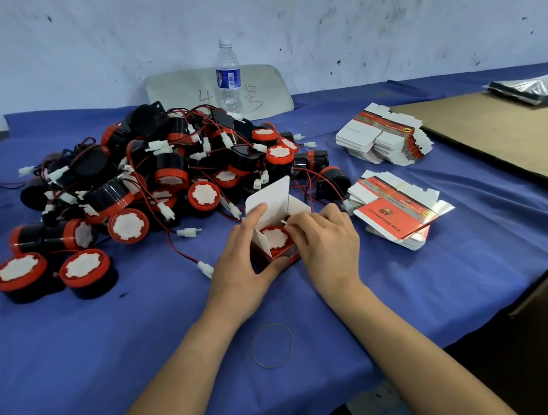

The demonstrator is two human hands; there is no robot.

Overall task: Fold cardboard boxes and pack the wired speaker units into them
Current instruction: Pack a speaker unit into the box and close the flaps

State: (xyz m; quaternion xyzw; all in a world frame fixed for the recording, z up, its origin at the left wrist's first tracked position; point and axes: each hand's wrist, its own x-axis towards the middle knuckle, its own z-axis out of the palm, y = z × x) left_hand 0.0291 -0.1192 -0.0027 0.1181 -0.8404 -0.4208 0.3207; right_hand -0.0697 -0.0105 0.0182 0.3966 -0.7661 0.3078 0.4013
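A small red and white cardboard box (271, 203) stands open on the blue cloth, its white lid flap upright. Inside it sits one speaker unit (275, 238), red rim and white face up. My left hand (244, 265) grips the box from the left and front, thumb along its front wall. My right hand (325, 239) is at the box's right edge, fingers curled and pinching the unit's white connector over the opening. A big pile of black and red wired speaker units (152, 171) lies to the left. Two stacks of flat boxes (396, 210) (383, 136) lie to the right.
A water bottle (228, 74) stands behind the pile by the wall. A rubber band (272, 345) lies on the blue cloth (111, 342) near my forearms. Brown cardboard sheets (516, 133) cover the far right, with a dark plastic packet (539, 90) on them.
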